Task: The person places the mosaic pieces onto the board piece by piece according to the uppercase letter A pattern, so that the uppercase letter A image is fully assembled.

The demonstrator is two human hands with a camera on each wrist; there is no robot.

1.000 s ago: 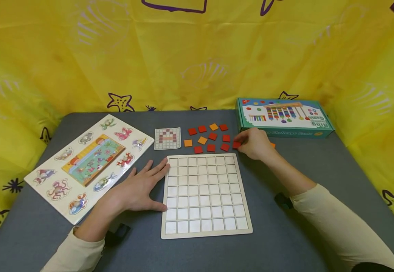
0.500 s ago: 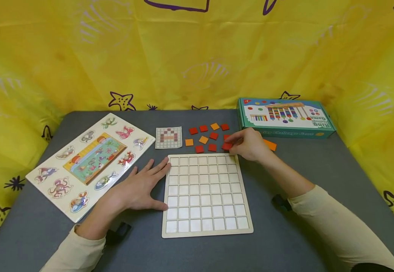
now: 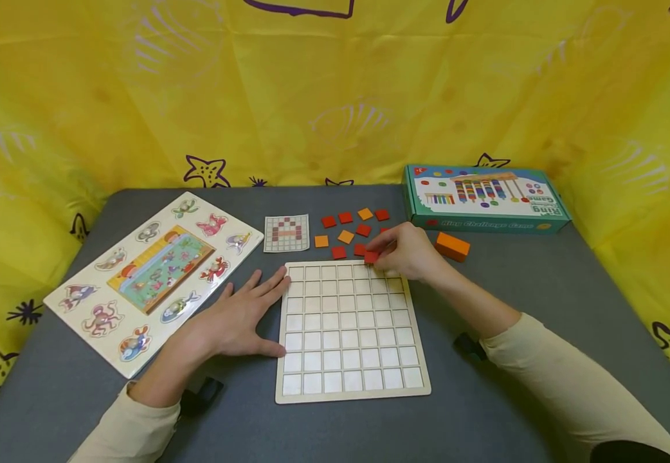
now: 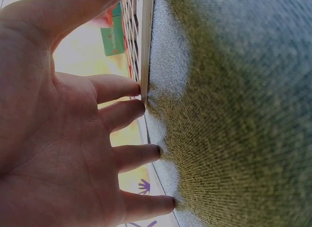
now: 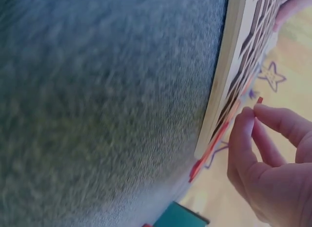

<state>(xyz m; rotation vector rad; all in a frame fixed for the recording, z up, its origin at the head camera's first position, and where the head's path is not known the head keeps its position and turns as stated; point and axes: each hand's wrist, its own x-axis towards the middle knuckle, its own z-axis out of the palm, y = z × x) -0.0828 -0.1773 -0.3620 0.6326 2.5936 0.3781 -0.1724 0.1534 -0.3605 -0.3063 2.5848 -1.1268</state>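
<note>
A white gridded wooden board (image 3: 343, 331) lies in the middle of the table, its cells bare. My left hand (image 3: 239, 321) is spread at its left edge, fingertips and thumb touching the frame; in the left wrist view the fingers (image 4: 136, 156) are straight. Over the board's far right corner, my right hand (image 3: 407, 252) pinches a red square tile (image 3: 371, 257) between thumb and fingertips. In the right wrist view a sliver of that tile (image 5: 260, 100) shows at the fingertips. Loose red tiles (image 3: 344, 217) and orange tiles (image 3: 345, 237) lie beyond the board.
A small pattern card (image 3: 286, 247) lies left of the tiles. At the left is a picture puzzle board (image 3: 138, 241) with sea animals. A green game box (image 3: 488, 223) stands at the back right, with an orange block (image 3: 452, 247) in front of it.
My right hand has carried the red tile leftward from the right end of the tiles to over the board's far edge, uncovering the orange block. The left hand stays in place.
</note>
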